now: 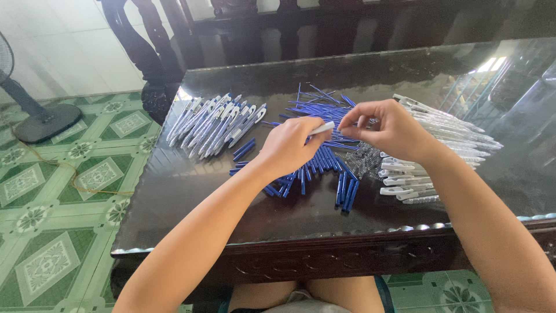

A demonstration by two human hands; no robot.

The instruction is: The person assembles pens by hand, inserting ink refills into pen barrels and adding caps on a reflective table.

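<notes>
My left hand (288,146) grips a white pen barrel (322,128) whose tip points right. My right hand (387,128) pinches at that tip, fingers closed on a small part too tiny to make out. Both hands hover over a heap of blue pen parts (324,164) on the dark glass-topped table (191,191). A row of assembled blue-and-white pens (215,122) lies to the left. Clear pen barrels (452,128) and white clip pieces (399,177) lie to the right. A small pile of metal springs (364,160) sits under my right hand.
Thin blue refills (317,99) are spread at the back of the heap. A standing fan's base (40,120) rests on the green patterned floor tiles at left. Dark carved wooden furniture (150,52) stands behind the table.
</notes>
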